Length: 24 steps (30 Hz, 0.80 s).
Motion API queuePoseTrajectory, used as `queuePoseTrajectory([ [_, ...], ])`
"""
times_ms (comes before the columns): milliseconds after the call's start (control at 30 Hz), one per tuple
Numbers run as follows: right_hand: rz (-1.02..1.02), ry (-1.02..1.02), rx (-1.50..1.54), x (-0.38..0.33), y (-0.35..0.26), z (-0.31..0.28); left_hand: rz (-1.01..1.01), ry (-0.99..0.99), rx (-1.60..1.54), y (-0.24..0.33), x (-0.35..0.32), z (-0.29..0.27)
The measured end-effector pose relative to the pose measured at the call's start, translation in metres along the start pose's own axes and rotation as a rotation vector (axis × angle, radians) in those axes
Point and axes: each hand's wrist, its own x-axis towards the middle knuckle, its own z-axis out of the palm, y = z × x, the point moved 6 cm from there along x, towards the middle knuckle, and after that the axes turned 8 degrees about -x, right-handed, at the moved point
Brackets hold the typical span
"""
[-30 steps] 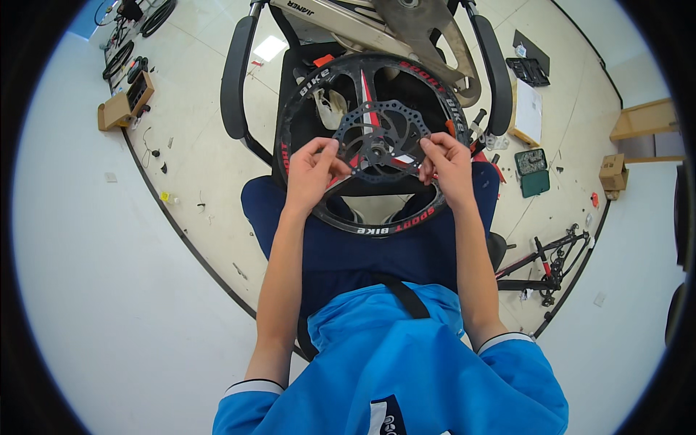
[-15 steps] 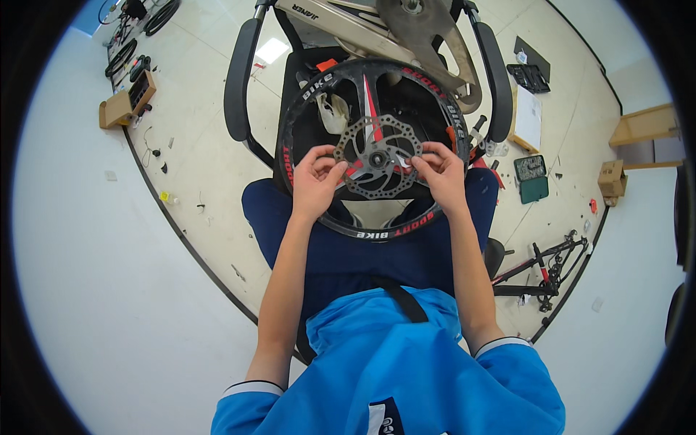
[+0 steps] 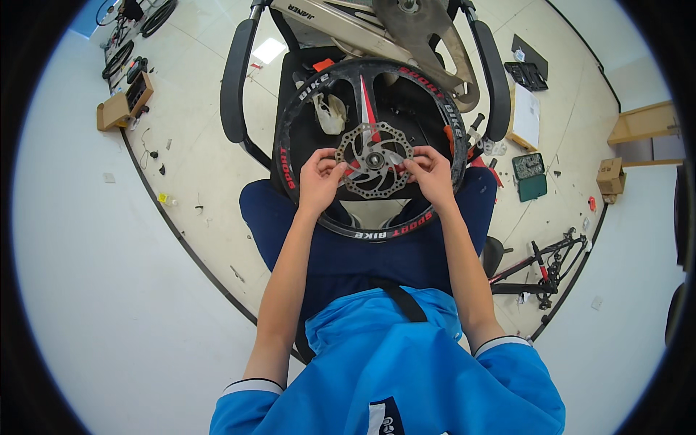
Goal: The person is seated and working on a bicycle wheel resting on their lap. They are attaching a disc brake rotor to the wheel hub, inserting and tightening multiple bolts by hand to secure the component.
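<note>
Between the two hands, over the middle of the black wheel (image 3: 367, 109), is the silver brake disc (image 3: 375, 171); left hand (image 3: 319, 181) and right hand (image 3: 433, 178) each pinch its rim. It looks light, stiff and probably slick, best gripped by opposite outer edges. Well right of the right hand lies an open green case (image 3: 533, 188), contents too small to tell; far forward-left of the left hand, a cardboard box (image 3: 112, 116) holds something dark

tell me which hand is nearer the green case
Right. The right hand, at the right edge of the disc, is left of the green case; the left hand, at the disc's left edge, is farther left.
</note>
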Motion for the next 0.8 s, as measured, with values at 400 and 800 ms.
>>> queuePoseTrajectory([
  [400,-0.029,-0.009,-0.106,0.014,-0.011,0.001,-0.027,0.009,-0.024,-0.007,-0.001,-0.002],
  [800,-0.035,-0.009,-0.137,0.014,-0.011,-0.001,0.027,0.023,-0.035,-0.018,-0.001,-0.004],
])
